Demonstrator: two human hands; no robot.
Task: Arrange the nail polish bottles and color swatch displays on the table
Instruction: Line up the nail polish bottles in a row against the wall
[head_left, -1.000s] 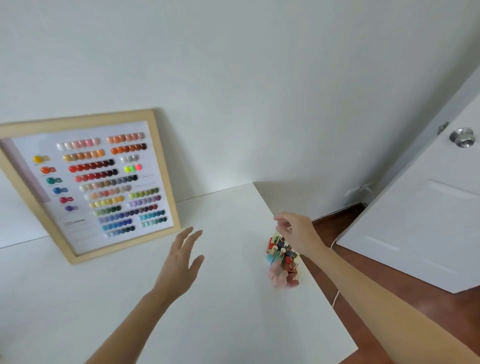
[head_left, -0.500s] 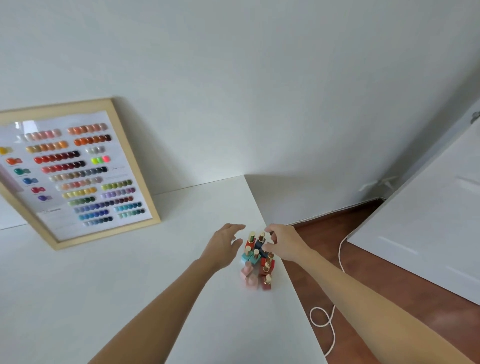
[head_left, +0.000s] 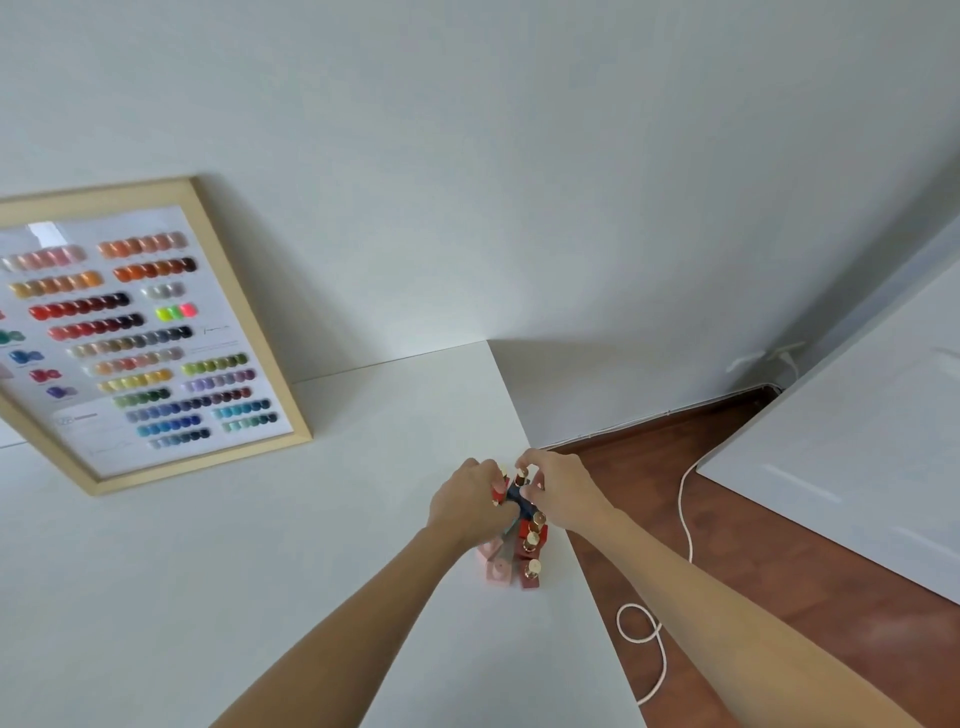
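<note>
Little looks arranged: the framed swatch display (head_left: 140, 338) leans at upper left, while both hands (head_left: 470, 501) (head_left: 563, 491) cup the bunched nail polish bottles (head_left: 522, 540) at the worktop (head_left: 311, 545) edge, lower centre.

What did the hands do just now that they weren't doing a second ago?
The left hand was open over the table away from the bottles; it swung right and closed in on the nail polish bottles. The right hand, already at the cluster, now cups it from the other side, so both hands squeeze the far end. The swatch board still leans on the wall, and the bottles sit near the table edge.
</note>
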